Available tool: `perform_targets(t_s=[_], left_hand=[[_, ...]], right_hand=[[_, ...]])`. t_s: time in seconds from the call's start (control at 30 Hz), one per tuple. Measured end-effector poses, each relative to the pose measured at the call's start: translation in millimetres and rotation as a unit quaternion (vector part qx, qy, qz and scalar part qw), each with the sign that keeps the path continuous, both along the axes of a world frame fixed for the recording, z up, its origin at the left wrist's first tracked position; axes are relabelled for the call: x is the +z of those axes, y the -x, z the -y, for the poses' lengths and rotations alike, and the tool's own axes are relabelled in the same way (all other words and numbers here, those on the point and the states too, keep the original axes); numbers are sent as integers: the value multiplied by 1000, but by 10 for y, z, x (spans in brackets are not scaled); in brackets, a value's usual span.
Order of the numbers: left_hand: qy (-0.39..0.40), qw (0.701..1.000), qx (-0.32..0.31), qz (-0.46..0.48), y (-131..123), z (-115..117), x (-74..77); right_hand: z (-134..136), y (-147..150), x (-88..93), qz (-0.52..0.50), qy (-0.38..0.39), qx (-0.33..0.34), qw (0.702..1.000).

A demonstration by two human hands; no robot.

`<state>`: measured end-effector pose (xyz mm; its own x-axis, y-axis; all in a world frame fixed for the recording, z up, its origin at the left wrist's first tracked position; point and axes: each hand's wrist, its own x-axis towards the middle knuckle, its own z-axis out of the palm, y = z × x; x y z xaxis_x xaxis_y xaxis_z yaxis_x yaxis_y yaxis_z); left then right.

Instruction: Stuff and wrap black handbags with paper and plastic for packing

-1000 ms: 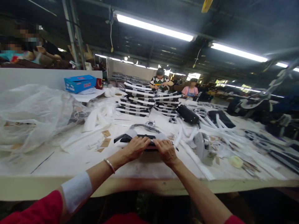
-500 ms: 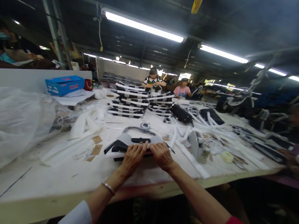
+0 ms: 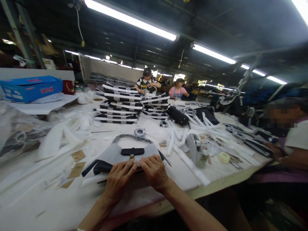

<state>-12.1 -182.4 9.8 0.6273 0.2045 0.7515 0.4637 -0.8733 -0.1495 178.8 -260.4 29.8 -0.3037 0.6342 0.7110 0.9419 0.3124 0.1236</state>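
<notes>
A handbag [image 3: 108, 153] lies on the work table right in front of me, its black body partly covered by a pale grey sheet. A black tab [image 3: 127, 151] with a small gold-coloured clasp [image 3: 132, 157] sits at its middle, and its curved handle [image 3: 120, 137] looks wrapped. My left hand [image 3: 118, 178] holds the near edge just left of the clasp, fingers bent over it. To the right of the clasp, my right hand [image 3: 154, 171] grips the same edge. Both thumbs and the bag's underside are hidden. A white foam-like strip [image 3: 90, 181] pokes out at the bag's left.
Black-and-white wrapped pieces [image 3: 120, 112] are stacked behind the bag. A tape dispenser [image 3: 195, 149] stands to the right, beside white strips [image 3: 190, 165]. Brown cards [image 3: 77, 170] lie left; a blue box [image 3: 31, 89] stands further back. A co-worker [image 3: 295, 134] sits at right.
The view has turned to the right and moved closer to the bag. More of the bag's front and handle now shows; both hands remain on its near edge.
</notes>
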Motion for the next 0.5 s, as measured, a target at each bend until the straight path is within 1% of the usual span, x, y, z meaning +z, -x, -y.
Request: perform_targets(t_s=[0.13, 0.23, 0.3, 0.33, 0.4, 0.43, 0.5], left_hand=[[-3, 999, -31, 29, 18, -6, 42], [16, 998, -32, 50, 44, -16, 19], [26, 998, -22, 60, 83, -45, -16], [25, 998, -19, 61, 107, -65, -35], [18, 998, -17, 50, 159, -105, -66], [17, 999, -17, 41, 183, -122, -76], [17, 999, -16, 33, 220, -145, -83]], right_hand=[[28, 34, 37, -11, -2, 16, 1000], [181, 16, 136, -7, 10, 36, 999], [333, -88, 214, -20, 12, 30, 999], [416, -181, 242, -32, 11, 17, 999], [589, -451, 255, -70, 1, -31, 997], [680, -621, 236, -93, -8, -63, 994], [875, -992, 152, -142, -21, -156, 977]])
